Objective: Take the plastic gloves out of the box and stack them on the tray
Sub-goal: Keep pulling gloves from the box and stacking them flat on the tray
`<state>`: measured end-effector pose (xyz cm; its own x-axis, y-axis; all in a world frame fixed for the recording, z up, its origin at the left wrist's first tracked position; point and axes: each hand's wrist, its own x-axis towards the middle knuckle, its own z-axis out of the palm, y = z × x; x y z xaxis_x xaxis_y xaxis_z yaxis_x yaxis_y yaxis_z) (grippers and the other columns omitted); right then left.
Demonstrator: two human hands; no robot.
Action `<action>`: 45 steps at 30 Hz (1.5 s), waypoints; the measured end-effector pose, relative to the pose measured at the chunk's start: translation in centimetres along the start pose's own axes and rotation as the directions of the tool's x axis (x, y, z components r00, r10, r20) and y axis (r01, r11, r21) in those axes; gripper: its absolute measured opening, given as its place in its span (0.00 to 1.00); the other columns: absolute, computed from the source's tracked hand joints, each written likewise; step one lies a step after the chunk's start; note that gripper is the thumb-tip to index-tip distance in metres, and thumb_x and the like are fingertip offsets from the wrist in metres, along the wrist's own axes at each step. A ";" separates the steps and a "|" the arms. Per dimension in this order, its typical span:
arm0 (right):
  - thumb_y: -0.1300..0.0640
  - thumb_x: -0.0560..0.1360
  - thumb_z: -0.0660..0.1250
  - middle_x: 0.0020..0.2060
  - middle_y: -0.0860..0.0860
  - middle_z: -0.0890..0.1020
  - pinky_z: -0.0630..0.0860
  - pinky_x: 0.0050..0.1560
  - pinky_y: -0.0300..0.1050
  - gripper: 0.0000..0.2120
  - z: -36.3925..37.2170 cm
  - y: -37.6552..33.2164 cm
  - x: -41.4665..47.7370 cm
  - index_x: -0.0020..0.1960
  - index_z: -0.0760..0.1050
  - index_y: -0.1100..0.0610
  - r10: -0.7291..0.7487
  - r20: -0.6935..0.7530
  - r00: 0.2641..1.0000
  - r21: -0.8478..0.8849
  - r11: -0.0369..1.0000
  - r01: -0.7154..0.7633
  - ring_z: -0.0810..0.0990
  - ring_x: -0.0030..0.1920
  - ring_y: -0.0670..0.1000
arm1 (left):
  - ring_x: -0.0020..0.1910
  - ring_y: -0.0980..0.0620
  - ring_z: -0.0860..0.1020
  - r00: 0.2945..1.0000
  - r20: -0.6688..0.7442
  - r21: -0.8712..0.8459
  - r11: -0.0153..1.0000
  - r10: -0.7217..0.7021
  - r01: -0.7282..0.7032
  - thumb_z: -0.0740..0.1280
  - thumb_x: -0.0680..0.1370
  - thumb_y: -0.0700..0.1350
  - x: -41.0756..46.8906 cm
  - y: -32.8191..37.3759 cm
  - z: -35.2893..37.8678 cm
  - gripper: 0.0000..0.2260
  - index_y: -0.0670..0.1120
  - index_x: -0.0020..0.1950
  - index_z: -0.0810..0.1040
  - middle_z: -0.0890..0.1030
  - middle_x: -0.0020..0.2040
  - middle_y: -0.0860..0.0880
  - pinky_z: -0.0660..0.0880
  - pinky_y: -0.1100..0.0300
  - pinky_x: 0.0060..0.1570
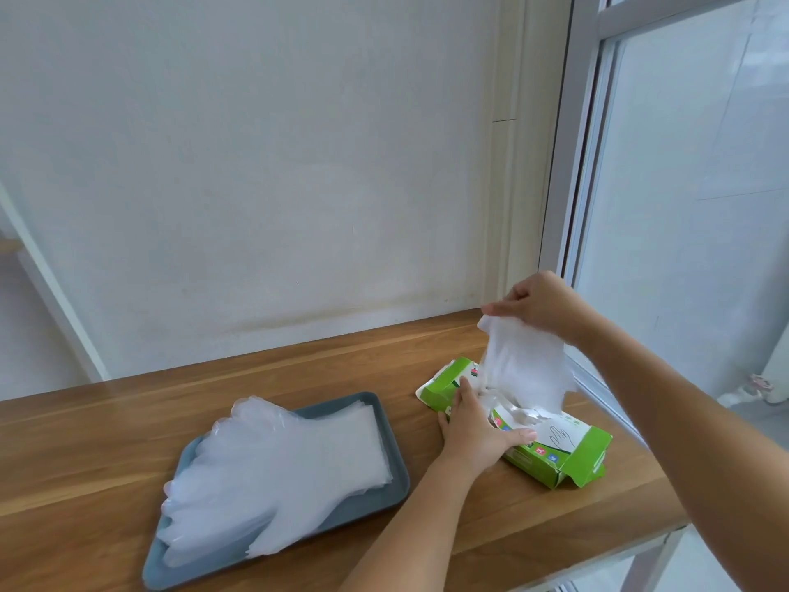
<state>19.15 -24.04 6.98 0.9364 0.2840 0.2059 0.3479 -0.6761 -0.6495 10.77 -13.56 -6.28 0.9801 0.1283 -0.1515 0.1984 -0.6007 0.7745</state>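
Nearest, toward the left of the wooden table (128,442), a grey-blue tray (179,574) carries a stack of clear plastic gloves (277,472). They lie flat with their cuffs toward the tray's far right corner, and their fingers spill over its near left edge. To the right of the tray and apart from it, the left hand (474,429) lies palm down on the green glove box (568,455). Its fingers are straight and spread, and its thumb is stretched along the printed top beside the torn opening; it presses on the box and grips nothing. The box lies slantwise near the table's right end, its end flaps open. Above it, the right hand (538,305) pinches the top of one glove (525,365) between thumb and curled fingers. The glove hangs down to the opening, and its lower end seems to be still in the slot, though the crumpled film there makes that hard to judge. Behind stand a plain pale wall (256,164) and, on the right, a window frame (572,164).
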 end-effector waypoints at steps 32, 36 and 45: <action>0.57 0.71 0.71 0.62 0.54 0.72 0.67 0.60 0.47 0.22 2.8 5.9 -6.5 0.63 0.70 0.55 -0.088 -0.115 0.990 -0.564 0.826 0.008 0.70 0.62 0.56 | 0.39 0.50 0.82 0.972 -0.090 -0.836 0.547 -0.217 0.045 0.62 0.82 0.42 -1.9 -0.1 -7.1 0.05 0.43 0.47 0.74 0.80 0.48 0.42 0.80 0.60 0.37; 0.46 0.79 0.61 0.76 0.47 0.59 0.46 0.75 0.53 0.28 5.7 4.4 -7.6 0.76 0.59 0.51 -0.263 0.134 0.956 -0.536 0.792 0.293 0.55 0.76 0.49 | 0.46 0.46 0.82 0.987 -0.044 -0.878 0.477 -0.154 0.035 0.60 0.82 0.42 -1.5 -0.4 -7.3 0.09 0.39 0.60 0.74 0.81 0.53 0.40 0.81 0.57 0.44; 0.31 0.76 0.49 0.78 0.50 0.48 0.47 0.74 0.59 0.40 8.6 6.6 -8.1 0.78 0.40 0.51 0.142 0.377 0.915 -0.500 0.863 0.072 0.49 0.77 0.55 | 0.52 0.43 0.83 0.989 -0.142 -0.989 0.027 0.043 -0.143 0.60 0.81 0.44 -3.1 -0.2 -12.4 0.13 0.39 0.60 0.75 0.83 0.54 0.40 0.79 0.49 0.51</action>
<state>13.47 -24.96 -5.25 0.8895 0.4203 -0.1794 0.3905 -0.9030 -0.1793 7.57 -4.03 1.70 0.9765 0.2135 -0.0295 -0.1435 0.7460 0.6504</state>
